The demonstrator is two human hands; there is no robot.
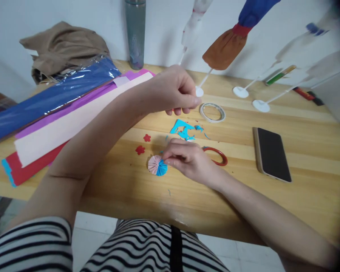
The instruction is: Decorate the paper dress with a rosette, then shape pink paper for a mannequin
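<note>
A round pleated paper rosette (153,166), half pink and half blue, lies near the table's front edge. At its upper right, my right hand (187,156) pinches, thumb and fingertips at the rosette's edge. Raised over the middle of the table, my left hand (180,90) has its fingers curled and pressed together; what they hold, if anything, is too small to name. Two red paper flowers (140,150) lie left of the rosette. Blue paper scraps (183,129) are between the hands. Red-handled scissors (223,158) lie partly under my right hand, and a tape roll (212,112) is behind.
Coloured paper sheets (59,126) and a blue plastic-wrapped pack (56,96) cover the left side. A bottle (136,36) and brown cloth (68,47) stand at the back. White stands (240,91) hold wrapped objects at back right. A phone (272,154) lies right.
</note>
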